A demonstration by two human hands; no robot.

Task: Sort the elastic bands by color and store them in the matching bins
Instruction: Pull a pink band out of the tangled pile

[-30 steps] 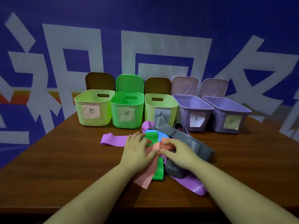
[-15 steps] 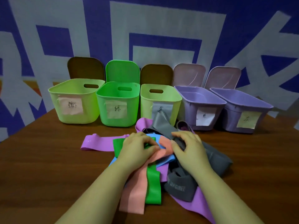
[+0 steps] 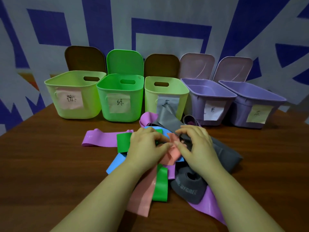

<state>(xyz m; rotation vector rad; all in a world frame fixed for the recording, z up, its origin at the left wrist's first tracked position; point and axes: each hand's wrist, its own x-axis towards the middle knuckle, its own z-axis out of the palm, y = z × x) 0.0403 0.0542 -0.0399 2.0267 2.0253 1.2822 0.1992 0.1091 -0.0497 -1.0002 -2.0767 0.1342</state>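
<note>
Since a second ago both hands have closed on the pink band [image 3: 173,152] atop the tangled pile at the table's [image 3: 41,164] near middle: left hand [image 3: 147,146] and right hand [image 3: 195,146] each pinch it. Sorting is just starting; the pink-labelled bin [image 3: 73,94], far left, looks empty.

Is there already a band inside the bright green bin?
No, the bright green bin shows only its bare inner wall, while the bands all lie piled on the table under both hands.
</note>
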